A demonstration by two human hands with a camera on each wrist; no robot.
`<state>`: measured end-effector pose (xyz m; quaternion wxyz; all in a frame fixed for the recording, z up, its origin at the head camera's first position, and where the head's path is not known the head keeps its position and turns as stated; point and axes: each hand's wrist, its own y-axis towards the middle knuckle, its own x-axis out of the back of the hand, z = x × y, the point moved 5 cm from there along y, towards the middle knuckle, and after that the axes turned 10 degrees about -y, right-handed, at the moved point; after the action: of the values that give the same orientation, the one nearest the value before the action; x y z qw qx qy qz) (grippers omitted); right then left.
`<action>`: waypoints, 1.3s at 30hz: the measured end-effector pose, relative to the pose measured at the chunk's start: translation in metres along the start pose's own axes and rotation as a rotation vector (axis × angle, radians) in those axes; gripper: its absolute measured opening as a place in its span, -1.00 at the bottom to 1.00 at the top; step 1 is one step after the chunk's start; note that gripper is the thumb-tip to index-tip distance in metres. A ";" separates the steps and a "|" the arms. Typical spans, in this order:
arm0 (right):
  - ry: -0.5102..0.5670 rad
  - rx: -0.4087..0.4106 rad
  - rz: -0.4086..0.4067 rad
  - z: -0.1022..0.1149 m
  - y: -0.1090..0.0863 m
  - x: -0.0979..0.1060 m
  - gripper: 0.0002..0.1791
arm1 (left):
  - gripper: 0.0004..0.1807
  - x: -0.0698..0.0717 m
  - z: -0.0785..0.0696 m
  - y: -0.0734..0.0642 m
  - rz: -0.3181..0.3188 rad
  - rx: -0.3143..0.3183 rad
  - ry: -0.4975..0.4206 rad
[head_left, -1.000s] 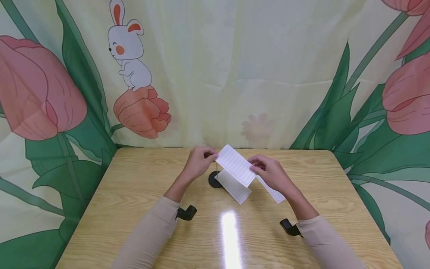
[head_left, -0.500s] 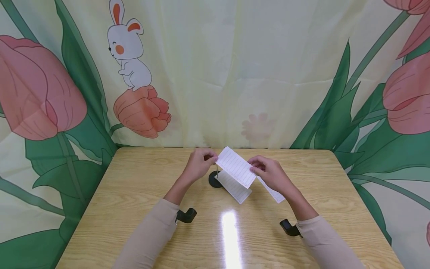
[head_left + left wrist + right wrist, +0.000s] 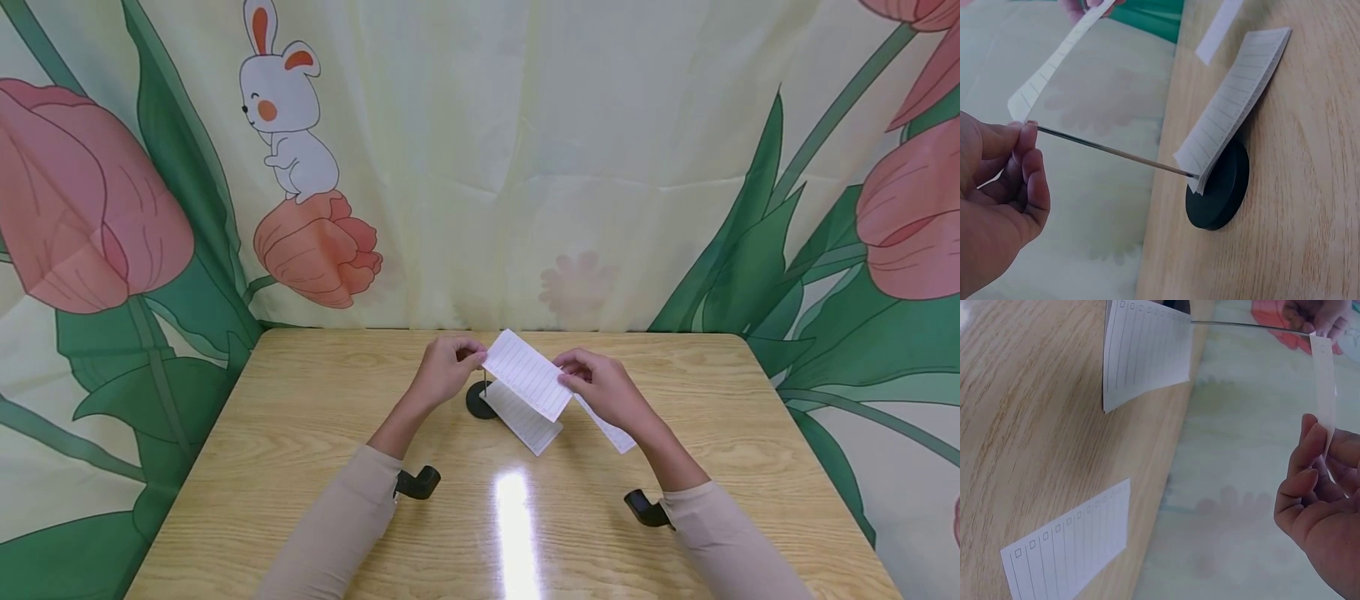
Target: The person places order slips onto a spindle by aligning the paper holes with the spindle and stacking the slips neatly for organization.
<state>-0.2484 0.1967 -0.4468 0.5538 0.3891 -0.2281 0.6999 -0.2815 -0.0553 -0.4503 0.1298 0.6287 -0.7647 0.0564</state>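
A checklist slip (image 3: 528, 375), white and lined, is stretched between both hands above a bill spike. My left hand (image 3: 444, 371) pinches one corner right at the tip of the spike's thin metal rod (image 3: 1110, 150). At the other end, the fingers and thumb of my right hand (image 3: 600, 383) grip the slip's edge. The spike's round black base (image 3: 1225, 194) stands on the table. Low on the rod, a small stack of similar slips (image 3: 1229, 100) is threaded by its corner, partly covering the base.
Another lined slip (image 3: 1079, 537) with small checkboxes lies on the wooden table (image 3: 315, 417) under the right hand. A printed curtain (image 3: 465, 167) hangs behind the table's back edge. Black wrist mounts (image 3: 418, 482) protrude from both sleeves.
My left hand and the held slip have sunk slightly toward the spike. My right hand has barely shifted, and the stack and loose slip stay put.
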 end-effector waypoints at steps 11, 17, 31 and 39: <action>0.004 -0.007 0.005 0.000 0.000 -0.001 -0.79 | -0.87 0.000 0.003 0.001 0.007 0.011 -0.020; 0.003 -0.027 0.014 -0.002 0.001 -0.003 -0.78 | -0.88 0.000 0.004 0.001 0.012 -0.011 -0.034; 0.006 -0.044 0.023 -0.004 -0.001 -0.006 -0.77 | -0.87 -0.002 0.008 -0.001 0.014 -0.023 -0.046; 0.001 -0.035 0.025 -0.007 -0.001 -0.012 -0.77 | -0.90 -0.005 0.015 0.001 0.016 0.006 -0.009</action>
<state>-0.2481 0.1950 -0.4610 0.5520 0.3759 -0.2450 0.7028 -0.2836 -0.0544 -0.4656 0.1241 0.6232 -0.7701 0.0569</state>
